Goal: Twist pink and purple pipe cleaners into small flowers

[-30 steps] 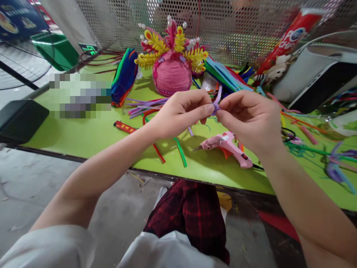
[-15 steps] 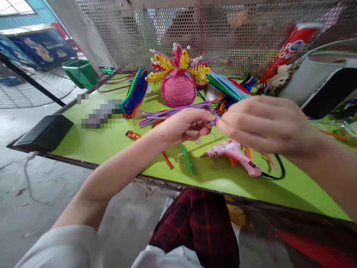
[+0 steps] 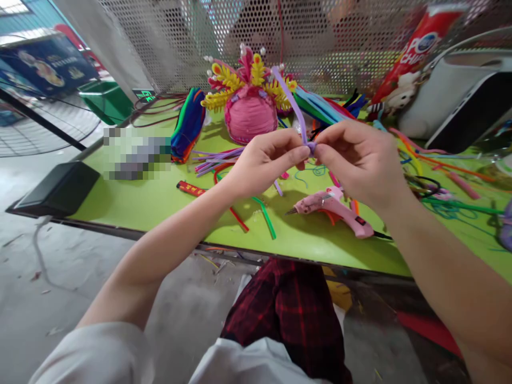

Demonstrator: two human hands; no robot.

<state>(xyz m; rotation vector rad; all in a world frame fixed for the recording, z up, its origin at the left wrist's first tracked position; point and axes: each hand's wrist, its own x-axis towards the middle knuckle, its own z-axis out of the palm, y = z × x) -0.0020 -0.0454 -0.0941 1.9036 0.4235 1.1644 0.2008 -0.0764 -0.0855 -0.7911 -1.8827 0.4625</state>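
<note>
Fingers of the left hand [image 3: 262,162] and right hand [image 3: 362,160] meet almost tip to tip, thumb and forefinger of each pinched on a purple fuzzy stem [image 3: 296,112]. Stem held up above the green table [image 3: 304,242], knotted or looped at the fingertips, one long end sticking up and leaning left; exact wrap hidden by fingers. Pink glue gun [image 3: 340,209] lies below the right hand, nozzle pointing left, apart from both hands. Green stem [image 3: 269,221] and red stem [image 3: 240,220] lie left of the nozzle. Loose purple stems [image 3: 218,158] behind left wrist. Pink domed piece [image 3: 252,118] with yellow fronds and pearly beads stands behind the hands, between blue bundle [image 3: 188,128] and mixed-color bundle [image 3: 326,106]. Red chip can [image 3: 422,48] tilted at back right.
</note>
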